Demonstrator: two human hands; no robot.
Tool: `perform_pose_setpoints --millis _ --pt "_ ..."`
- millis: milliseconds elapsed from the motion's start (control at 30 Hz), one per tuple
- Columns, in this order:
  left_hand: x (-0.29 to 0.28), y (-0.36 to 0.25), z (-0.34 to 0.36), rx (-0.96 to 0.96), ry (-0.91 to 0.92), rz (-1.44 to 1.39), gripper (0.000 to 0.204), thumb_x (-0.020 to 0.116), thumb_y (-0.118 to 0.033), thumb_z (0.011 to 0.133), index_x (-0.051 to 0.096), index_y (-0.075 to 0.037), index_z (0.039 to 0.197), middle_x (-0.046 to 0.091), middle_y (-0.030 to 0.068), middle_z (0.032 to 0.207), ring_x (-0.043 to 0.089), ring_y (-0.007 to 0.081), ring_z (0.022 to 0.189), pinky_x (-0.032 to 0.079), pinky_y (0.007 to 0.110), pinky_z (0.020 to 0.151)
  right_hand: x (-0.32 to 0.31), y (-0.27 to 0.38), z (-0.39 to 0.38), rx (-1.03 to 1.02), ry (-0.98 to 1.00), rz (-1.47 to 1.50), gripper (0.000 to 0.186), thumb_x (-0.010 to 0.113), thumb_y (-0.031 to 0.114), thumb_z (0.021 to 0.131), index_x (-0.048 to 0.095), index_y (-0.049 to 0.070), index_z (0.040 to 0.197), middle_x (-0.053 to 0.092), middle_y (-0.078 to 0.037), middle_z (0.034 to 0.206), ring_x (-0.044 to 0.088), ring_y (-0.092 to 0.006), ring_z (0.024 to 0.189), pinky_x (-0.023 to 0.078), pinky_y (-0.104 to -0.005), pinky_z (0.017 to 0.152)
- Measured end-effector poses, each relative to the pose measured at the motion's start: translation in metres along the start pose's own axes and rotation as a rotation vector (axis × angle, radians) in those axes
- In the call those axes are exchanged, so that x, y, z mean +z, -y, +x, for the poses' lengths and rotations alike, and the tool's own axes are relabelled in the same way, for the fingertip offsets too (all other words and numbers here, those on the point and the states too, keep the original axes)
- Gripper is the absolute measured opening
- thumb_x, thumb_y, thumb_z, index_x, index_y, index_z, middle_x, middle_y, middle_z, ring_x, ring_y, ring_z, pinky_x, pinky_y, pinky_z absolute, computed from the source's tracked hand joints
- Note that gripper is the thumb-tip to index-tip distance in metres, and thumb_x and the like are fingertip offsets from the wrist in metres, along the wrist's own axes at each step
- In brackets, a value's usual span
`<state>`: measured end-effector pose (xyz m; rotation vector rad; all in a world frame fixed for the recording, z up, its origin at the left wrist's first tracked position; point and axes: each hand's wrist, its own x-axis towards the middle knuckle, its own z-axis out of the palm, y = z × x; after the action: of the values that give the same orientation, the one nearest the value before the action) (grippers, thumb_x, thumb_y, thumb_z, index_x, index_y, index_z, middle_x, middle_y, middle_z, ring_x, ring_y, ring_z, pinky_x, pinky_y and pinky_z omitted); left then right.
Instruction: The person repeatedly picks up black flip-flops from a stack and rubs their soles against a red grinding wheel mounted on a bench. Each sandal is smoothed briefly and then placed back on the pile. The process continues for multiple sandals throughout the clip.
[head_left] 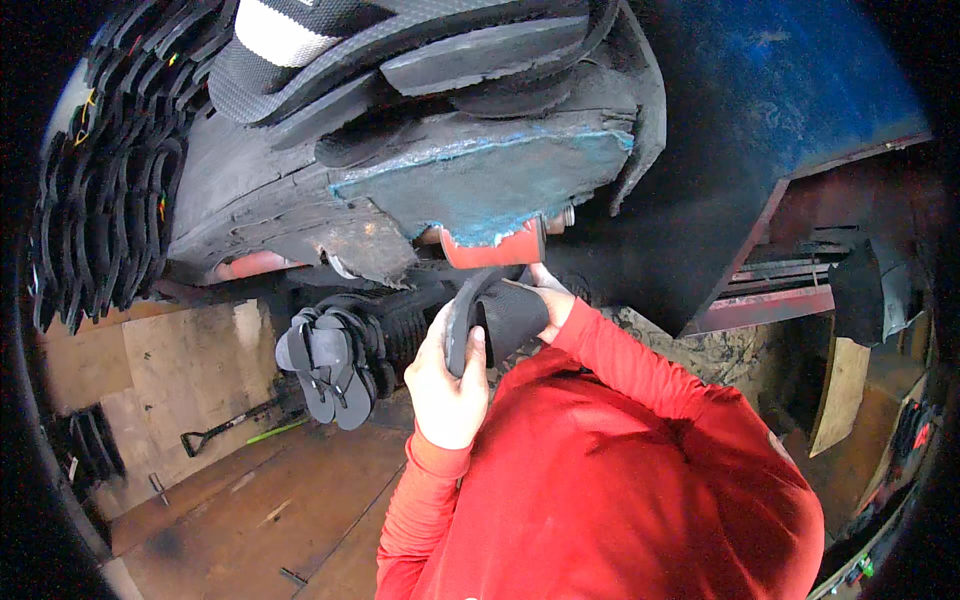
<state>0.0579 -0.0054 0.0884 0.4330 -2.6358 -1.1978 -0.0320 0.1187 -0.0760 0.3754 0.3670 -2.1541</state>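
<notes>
My left hand (446, 388) is closed round the near side of a black rubber sandal (463, 325), its thumb pressed against the inner edge. At the sandal's far right side, my right hand (553, 303) grips it, with part of the fingers hidden behind the dark material. The sandal is tilted up on its edge, just below an orange-red abrasive belt (495, 246) that shows under a worn, dust-covered machine cover (500, 185). Whether the sandal touches the belt cannot be made out.
Black sandals (400, 50) lie piled on the machine top. Stacked soles (110, 190) rise at the far left. More flip-flops (335, 365) hang or stand left of my hands. A dark blue metal housing (800, 80) stands right. A long-handled tool (225, 428) lies on the brown floor.
</notes>
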Motion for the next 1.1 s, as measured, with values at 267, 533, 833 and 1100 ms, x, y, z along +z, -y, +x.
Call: perform_pose_setpoints --millis 267,533,833,1100 --pt "-0.029 -0.039 -0.025 0.036 -0.024 -0.010 0.046 0.067 0.002 0.088 0.057 0.004 0.133 0.070 0.0243 0.115 0.072 0.0284 0.104 0.055 0.035 0.089 0.033 -0.002 -0.022 0.034 -0.051 -0.164 0.107 0.070 -0.009 0.087 0.003 0.034 0.158 0.050 -0.017 0.141 0.066 -0.0314 0.110 0.058 -0.0476 0.091" --pt "-0.010 -0.008 -0.003 -0.019 -0.023 -0.052 0.039 0.065 -0.003 0.091 0.060 0.003 0.129 0.071 0.0232 0.104 0.073 0.0239 0.094 0.055 0.032 0.082 0.022 0.005 0.002 -0.012 -0.006 -0.142 0.083 0.070 -0.004 0.088 0.023 0.015 0.153 0.055 -0.018 0.134 0.067 -0.0314 0.109 0.059 -0.0437 0.091" --pt "-0.032 -0.022 -0.034 -0.004 -0.010 -0.047 0.044 0.067 -0.002 0.090 0.058 0.001 0.133 0.070 0.0236 0.107 0.074 0.0246 0.093 0.055 0.032 0.081 0.023 -0.007 -0.008 0.229 0.149 0.112 0.047 0.043 0.045 0.106 0.050 0.009 0.136 0.066 -0.012 0.120 0.069 -0.0268 0.104 0.056 -0.0423 0.093" --pt "-0.054 -0.040 -0.072 -0.115 0.009 -0.095 0.042 0.062 0.004 0.090 0.058 0.006 0.131 0.068 0.0185 0.121 0.064 0.0206 0.115 0.047 0.034 0.102 0.040 -0.019 -0.038 0.028 -0.011 -0.439 0.116 0.072 -0.007 0.084 -0.012 0.017 0.160 0.052 -0.021 0.133 0.059 -0.0204 0.106 0.052 -0.0333 0.090"
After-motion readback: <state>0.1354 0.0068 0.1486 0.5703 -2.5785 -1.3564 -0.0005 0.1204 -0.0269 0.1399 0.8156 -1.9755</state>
